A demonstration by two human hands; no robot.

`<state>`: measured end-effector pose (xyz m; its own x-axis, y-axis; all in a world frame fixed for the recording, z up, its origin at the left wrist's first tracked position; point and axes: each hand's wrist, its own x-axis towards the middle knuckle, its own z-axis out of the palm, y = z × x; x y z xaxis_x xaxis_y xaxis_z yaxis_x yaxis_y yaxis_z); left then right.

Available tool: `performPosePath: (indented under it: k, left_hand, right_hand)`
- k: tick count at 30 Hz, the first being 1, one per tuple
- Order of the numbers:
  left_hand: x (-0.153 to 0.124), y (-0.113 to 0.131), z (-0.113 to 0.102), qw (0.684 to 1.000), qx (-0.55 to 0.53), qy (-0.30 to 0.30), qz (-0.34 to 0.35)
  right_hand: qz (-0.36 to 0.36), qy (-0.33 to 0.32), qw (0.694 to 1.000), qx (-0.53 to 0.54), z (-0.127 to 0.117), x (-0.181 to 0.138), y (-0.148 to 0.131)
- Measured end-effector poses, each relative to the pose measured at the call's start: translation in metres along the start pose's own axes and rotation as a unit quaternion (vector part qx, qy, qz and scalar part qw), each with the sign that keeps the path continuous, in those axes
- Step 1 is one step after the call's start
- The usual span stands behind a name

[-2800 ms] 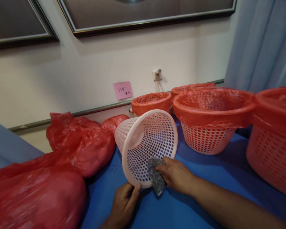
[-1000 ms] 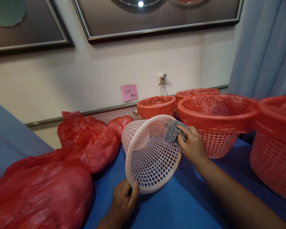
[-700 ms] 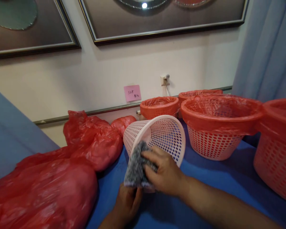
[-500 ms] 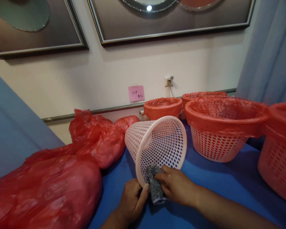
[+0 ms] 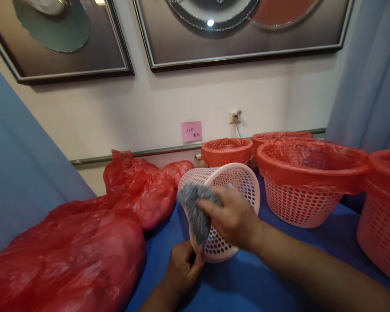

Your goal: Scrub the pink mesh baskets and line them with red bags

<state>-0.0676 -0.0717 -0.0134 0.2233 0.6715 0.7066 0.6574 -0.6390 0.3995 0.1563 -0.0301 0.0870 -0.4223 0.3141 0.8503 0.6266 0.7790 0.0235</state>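
Note:
A pale pink plastic basket [image 5: 248,190] with a mesh of holes lies tilted on its side, its mouth facing me. My left hand [image 5: 183,266] pinches the lower left of its rim between thumb and fingers. In my right hand [image 5: 234,212] is a grey cloth [image 5: 198,208], gripped and pressed to the left side of the rim. The cloth and hand cover part of the basket's mouth, and the cloth looks slightly blurred.
Bulging red plastic bags [image 5: 84,255] fill the left of the blue table [image 5: 234,286]. Several baskets lined with red bags stand behind and to the right, the nearest a wide basket [image 5: 303,203]. Beyond are a wall socket [image 5: 235,117], a pink note [image 5: 191,131] and framed pictures [image 5: 247,47].
My right hand has moved the cloth up and left, from the bottom of the rim to its left side. My left hand keeps its hold on the rim. The view has shifted slightly.

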Motion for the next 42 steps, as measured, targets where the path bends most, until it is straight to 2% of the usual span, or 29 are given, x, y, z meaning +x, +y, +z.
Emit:
performPosePath:
  k: [3,4,5,6,9,11,12,13,15,18,21,23,27,31,36,42]
  left_hand:
    - [0.005,0.007,-0.002,0.999,0.018,-0.017,0.033]
    - [0.006,0.009,-0.002,0.999,0.022,-0.017,0.035]
    - [0.007,0.01,-0.002,0.999,0.024,-0.017,0.038]
    - [0.008,0.011,-0.002,0.999,0.026,-0.017,0.04]
    - [0.01,0.012,-0.003,0.998,0.035,-0.017,0.046]
    - [0.011,0.012,-0.004,0.998,0.039,-0.014,0.05]
    - [0.01,0.011,-0.004,0.998,0.041,-0.011,0.051]
    - [0.01,0.011,-0.005,0.998,0.041,-0.008,0.052]
    - [0.01,0.01,-0.008,0.998,0.041,-0.005,0.05]
    - [0.009,0.008,-0.011,0.998,0.041,-0.004,0.046]
    - [0.009,0.007,-0.013,0.999,0.03,-0.007,0.036]
    - [0.009,0.006,-0.013,0.999,0.018,-0.013,0.025]
    - [0.008,0.005,-0.012,1.0,0.008,-0.015,0.014]
    - [0.008,0.003,-0.012,1.0,0.001,-0.012,0.005]
    - [0.009,0.002,-0.016,0.998,-0.023,-0.022,-0.05]
    - [0.011,0.003,-0.015,0.993,-0.064,0.002,-0.101]
  right_hand:
    - [0.195,0.069,0.977,-0.042,-0.014,0.016,0.041]
    - [0.233,0.088,0.967,-0.049,-0.017,0.019,0.047]
    - [0.24,0.094,0.965,-0.05,-0.019,0.019,0.046]
    - [0.216,0.087,0.972,-0.042,-0.019,0.019,0.04]
    - [0.05,0.027,0.998,0.001,-0.011,0.013,0.003]
    - [0.004,0.006,1.0,0.015,-0.005,0.013,-0.017]
    - [0.011,0.009,1.0,0.017,-0.003,0.015,-0.019]
    - [0.038,0.019,0.999,0.017,-0.002,0.018,-0.014]
    - [0.131,0.054,0.99,0.01,-0.003,0.022,0.012]
    - [0.31,0.081,0.947,-0.004,-0.003,0.015,0.069]
    - [0.45,0.03,0.892,0.011,0.006,-0.019,0.109]
    - [0.502,0.004,0.865,0.024,0.017,-0.051,0.116]
    - [0.568,-0.069,0.813,0.111,0.04,-0.106,0.102]
    - [0.566,-0.16,0.788,0.182,0.053,-0.133,0.08]
    - [0.531,-0.228,0.786,0.22,0.05,-0.134,0.057]
    - [0.458,-0.276,0.813,0.232,0.037,-0.121,0.008]
